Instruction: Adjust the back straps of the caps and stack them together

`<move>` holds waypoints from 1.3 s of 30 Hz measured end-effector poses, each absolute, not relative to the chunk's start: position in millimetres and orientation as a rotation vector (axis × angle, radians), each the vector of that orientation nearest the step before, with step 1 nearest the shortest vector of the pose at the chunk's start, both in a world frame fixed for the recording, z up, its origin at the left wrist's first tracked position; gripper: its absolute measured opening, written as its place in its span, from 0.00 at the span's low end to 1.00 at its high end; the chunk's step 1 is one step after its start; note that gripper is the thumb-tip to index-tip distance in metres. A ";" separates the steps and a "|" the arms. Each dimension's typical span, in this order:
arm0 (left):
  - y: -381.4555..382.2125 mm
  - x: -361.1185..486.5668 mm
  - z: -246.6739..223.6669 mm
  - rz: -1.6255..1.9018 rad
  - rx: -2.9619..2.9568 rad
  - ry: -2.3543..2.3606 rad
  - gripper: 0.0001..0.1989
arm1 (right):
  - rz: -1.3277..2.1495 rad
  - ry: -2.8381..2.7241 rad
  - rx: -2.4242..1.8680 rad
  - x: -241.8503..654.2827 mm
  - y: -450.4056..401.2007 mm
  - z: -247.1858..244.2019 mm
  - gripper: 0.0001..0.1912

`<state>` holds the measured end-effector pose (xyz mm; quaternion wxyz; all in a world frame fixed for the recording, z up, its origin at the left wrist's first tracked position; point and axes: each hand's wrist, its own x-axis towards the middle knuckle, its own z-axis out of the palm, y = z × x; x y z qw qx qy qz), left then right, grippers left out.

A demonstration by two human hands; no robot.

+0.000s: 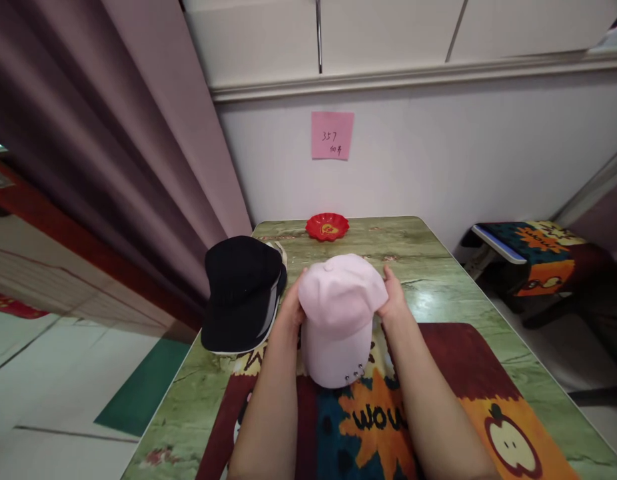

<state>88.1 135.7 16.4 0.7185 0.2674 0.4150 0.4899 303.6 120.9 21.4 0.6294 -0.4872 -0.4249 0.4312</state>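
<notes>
A pale pink baseball cap (341, 300) is held between my two hands over the patterned mat (378, 417), its brim toward me. Small metal rings pierce the brim's right edge. My left hand (292, 303) grips the cap's left side, with most of its fingers hidden behind the crown. On the opposite side my right hand (392, 293) holds the cap, its thumb or a fingertip showing above the edge. Just left of my left hand, a black cap (241, 293) lies on the table, with lighter caps partly visible beneath it.
A red scalloped dish (327, 227) stands at the far end of the green marbled table (188, 413). Behind it, a pink note (332, 136) is stuck to the white wall. A purple curtain (153, 120) hangs at left. Another mat-covered surface (543, 250) is at right.
</notes>
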 end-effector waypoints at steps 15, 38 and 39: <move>87.9 102.7 113.5 1.690 1.144 0.801 0.13 | 0.877 -0.948 -0.835 339.4 69.5 89.8 0.33; 85.7 115.5 104.5 0.823 2.382 1.186 0.07 | 0.699 -1.566 -1.245 323.5 65.5 97.8 0.22; 85.5 115.9 104.2 0.848 2.377 1.173 0.05 | 0.687 -1.540 -1.254 320.9 65.5 97.5 0.22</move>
